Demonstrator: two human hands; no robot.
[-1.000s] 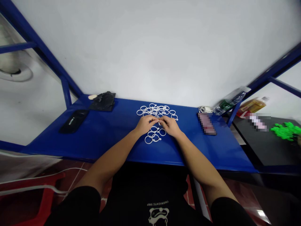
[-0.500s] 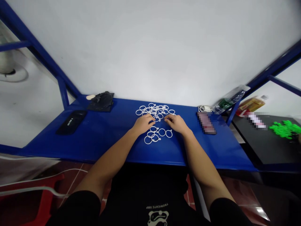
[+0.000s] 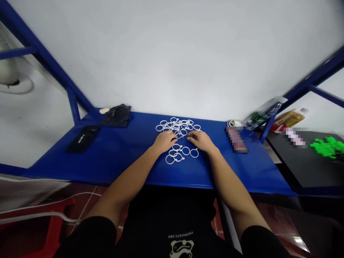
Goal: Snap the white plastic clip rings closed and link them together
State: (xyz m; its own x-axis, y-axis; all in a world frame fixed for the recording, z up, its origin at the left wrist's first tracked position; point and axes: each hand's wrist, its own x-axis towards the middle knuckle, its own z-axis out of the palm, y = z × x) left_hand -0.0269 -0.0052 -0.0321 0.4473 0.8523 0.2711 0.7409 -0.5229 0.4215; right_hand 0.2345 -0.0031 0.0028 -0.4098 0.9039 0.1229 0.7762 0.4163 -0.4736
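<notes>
White plain wall (image 3: pixel 172 68) fills the back. Blue smooth-topped desk (image 3: pixel 120 148) in front of it, blue metal frame bars (image 3: pixel 57 71) rising at both ends. Black flat-topped side table (image 3: pixel 290 161) beyond the right end. Red plastic stool (image 3: pixel 55 229) low at left, partly cut off. Clear plastic bottle with green label (image 3: pixel 259 116) leans at the desk's back right. Crumpled black plastic sheet (image 3: pixel 118 116) at back left, black flat oblong pouch (image 3: pixel 83 139) nearer on that side.

Hands: both bare, mid-desk, facing each other, well apart from the bottle. Left hand (image 3: pixel 163 142) curled, fingers at the near edge of the ring pile; pinched or just touching, cannot tell. Right hand (image 3: pixel 202 142) curled, thumb and fingers slightly apart, nothing seen between them.

Pixelated dark-edged rectangle (image 3: pixel 237 140) right of the right hand. Bright green plastic pieces (image 3: pixel 326 147) heaped on the side table. White coiled cable (image 3: pixel 235 123) just behind the rectangle.

Smallest: thin white plastic rings with small knobs (image 3: pixel 176 126), overlapping in a pile behind and between the hands; one ring (image 3: pixel 182 136) right by the left fingertips. Second group of six rings (image 3: pixel 183 158) lies nearer the front edge, some overlapping
</notes>
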